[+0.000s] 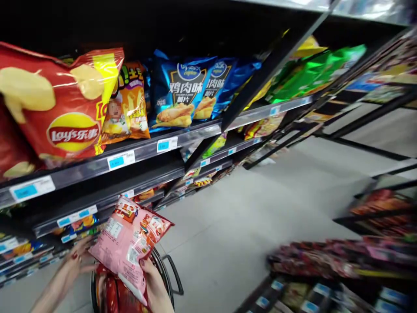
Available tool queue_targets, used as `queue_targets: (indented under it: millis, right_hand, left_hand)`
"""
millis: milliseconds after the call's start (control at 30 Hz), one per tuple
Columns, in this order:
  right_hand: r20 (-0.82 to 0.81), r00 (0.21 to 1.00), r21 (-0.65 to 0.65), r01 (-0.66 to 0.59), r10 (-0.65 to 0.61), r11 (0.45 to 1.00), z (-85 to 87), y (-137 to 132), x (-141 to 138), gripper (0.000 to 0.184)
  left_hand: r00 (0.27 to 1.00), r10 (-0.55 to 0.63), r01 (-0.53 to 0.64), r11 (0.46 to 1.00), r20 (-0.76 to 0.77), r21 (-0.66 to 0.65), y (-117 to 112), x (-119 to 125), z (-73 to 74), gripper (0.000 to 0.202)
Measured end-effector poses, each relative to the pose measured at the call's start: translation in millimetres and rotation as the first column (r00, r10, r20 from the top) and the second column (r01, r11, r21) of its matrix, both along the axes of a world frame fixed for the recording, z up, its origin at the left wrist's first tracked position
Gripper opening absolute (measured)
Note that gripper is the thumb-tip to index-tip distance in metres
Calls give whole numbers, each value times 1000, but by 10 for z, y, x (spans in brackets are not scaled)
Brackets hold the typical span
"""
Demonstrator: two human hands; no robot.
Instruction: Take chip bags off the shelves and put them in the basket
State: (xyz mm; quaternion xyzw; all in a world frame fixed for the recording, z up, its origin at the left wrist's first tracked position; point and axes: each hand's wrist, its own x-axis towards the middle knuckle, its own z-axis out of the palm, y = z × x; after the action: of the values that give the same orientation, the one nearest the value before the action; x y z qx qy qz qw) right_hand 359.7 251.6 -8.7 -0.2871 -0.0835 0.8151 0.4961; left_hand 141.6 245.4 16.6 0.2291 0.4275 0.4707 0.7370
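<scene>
Holding: pink snack bag point(130, 241), tilted, hanging right over the basket, low in the aisle next to the bottom shelves.
Right hand point(155, 287): clamped on the bag's lower corner, thumb on the front.
Left hand point(75, 261): fingers mostly spread, up against the bag's left edge. It's blurry, so I honestly can't tell if it's gripping.
Basket point(167, 266): dark wire rim with a black handle, directly under the bag.
In the basket: red packs point(112, 295), mostly hidden by the pink one.
Shelf at eye level: big red Lay's bag point(61, 108), an orange bag point(128, 108) beside it, then blue bags point(182, 93), and green bags point(309, 71) further along.
Shelf edges: blue-and-white price tags point(121, 160).
Floor point(260, 204): plain grey tile.
</scene>
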Motion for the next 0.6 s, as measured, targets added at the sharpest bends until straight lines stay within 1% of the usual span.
queue_targets:
  millis: [100, 167, 200, 267, 300, 333, 367, 433, 467, 533, 600]
  right_hand:
    - [14, 988, 8, -155, 155, 988, 133, -327, -113, 39]
    - [113, 967, 20, -232, 228, 973, 218, -491, -157, 41]
    - [216, 948, 31, -245, 233, 969, 256, -560, -172, 41]
    - [461, 868, 84, -251, 185, 964, 323, -676, -194, 41]
    - [550, 822, 125, -256, 148, 958, 349, -726, -205, 43]
    - [603, 788, 170, -279, 124, 945, 372, -774, -219, 45]
    - [619, 776, 214, -313, 119, 925, 392, -820, -240, 48]
    - [588, 797, 277, -359, 139, 891, 429, -910, -305, 58]
    - [571, 806, 287, -371, 153, 883, 448, -954, -350, 63]
    - [558, 811, 267, -376, 176, 887, 488, -1033, -453, 68]
    - [564, 803, 221, -369, 190, 903, 527, -1094, -551, 65]
  left_hand:
    - [998, -63, 62, 997, -15, -42, -311, -49, 111, 68]
    - [992, -103, 96, 991, -68, -92, -465, -65, 205, 73]
    - [990, -97, 86, 990, -101, -114, -540, -67, 251, 72]
    - [984, -52, 30, 992, -173, -126, -693, -69, 328, 67]
    - [977, -28, 3, 993, -212, -115, -768, -72, 356, 64]
    - [968, -9, -14, 996, -249, -89, -839, -78, 378, 64]
    - [960, 4, -18, 999, -281, -47, -904, -88, 395, 64]
    - [943, 26, -7, 998, -331, 60, -1015, -122, 415, 67]
    - [935, 34, 4, 994, -354, 105, -1060, -147, 421, 67]
    - [912, 46, 23, 987, -407, 162, -1132, -211, 430, 65]
    - [890, 46, 39, 984, -454, 176, -1189, -289, 434, 62]
